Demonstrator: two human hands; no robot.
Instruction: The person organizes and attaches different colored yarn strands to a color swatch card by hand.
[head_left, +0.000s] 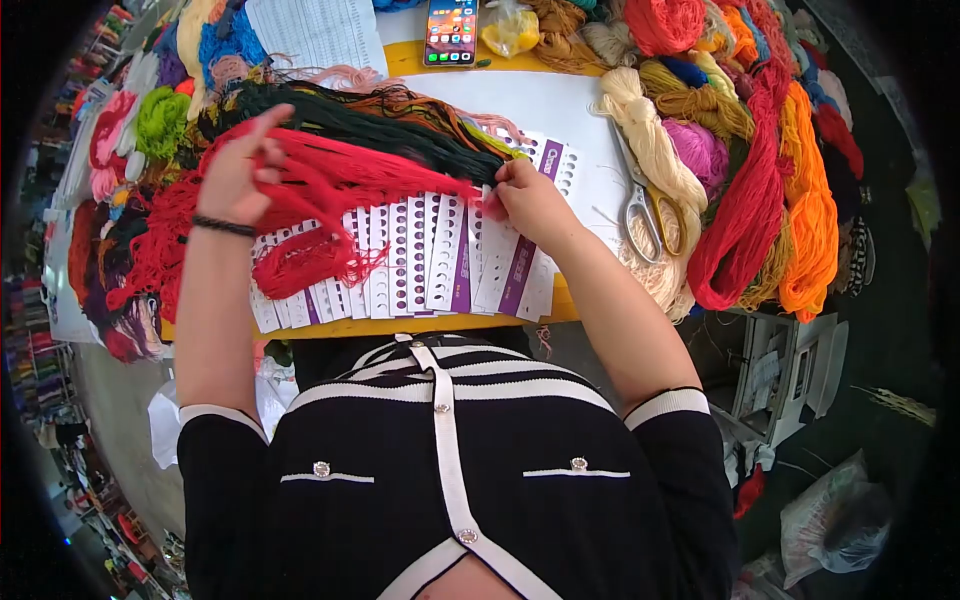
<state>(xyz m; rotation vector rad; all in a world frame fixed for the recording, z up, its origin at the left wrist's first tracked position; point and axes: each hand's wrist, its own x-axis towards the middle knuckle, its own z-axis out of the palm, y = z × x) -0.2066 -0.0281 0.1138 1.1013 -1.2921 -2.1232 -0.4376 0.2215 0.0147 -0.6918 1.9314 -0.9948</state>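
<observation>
**Red yarn stretched between two hands over the cards**

The right hand (530, 203) is pinching one end of the red yarn bundle (380, 180) between thumb and fingertips, right at the upper edge of the row of punched cards (420, 262). The left hand (235, 168) is closing its fingers around the other end, above the cards' left end; how many strands it is gripping is hard to tell. The bundle's long axis is running side to side across the cards, leftward from the right-hand pinch. Scissors (650, 215) are lying right of the cards, and dark green yarn (340, 118) is resting beyond them.
</observation>
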